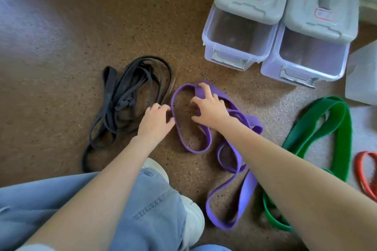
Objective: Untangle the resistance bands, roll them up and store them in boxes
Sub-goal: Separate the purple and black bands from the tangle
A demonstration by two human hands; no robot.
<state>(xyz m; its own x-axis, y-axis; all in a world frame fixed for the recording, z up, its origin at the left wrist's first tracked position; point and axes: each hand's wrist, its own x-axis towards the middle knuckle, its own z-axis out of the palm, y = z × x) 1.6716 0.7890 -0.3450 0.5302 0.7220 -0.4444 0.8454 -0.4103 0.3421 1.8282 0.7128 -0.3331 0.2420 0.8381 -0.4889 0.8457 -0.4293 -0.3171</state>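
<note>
A purple resistance band [247, 187] lies in twisted loops on the brown floor in the middle. My right hand [210, 108] rests on its far loops with fingers spread and curled down onto the band. My left hand [156, 121] sits just left of the same loop, thumb touching the purple strip; whether it pinches it is unclear. To the left lies a tangled heap of black bands [124, 96]. A wide green band [324, 128] lies at the right, with a red band [365, 171] at the right edge.
Two clear storage boxes, the left box [234, 47] and the right box [306, 61], stand at the back right with grey lids slid back and fronts uncovered. Another translucent container [362, 75] is at the far right. My jeans-clad knee [142, 210] and white shoe [193, 220] are in front.
</note>
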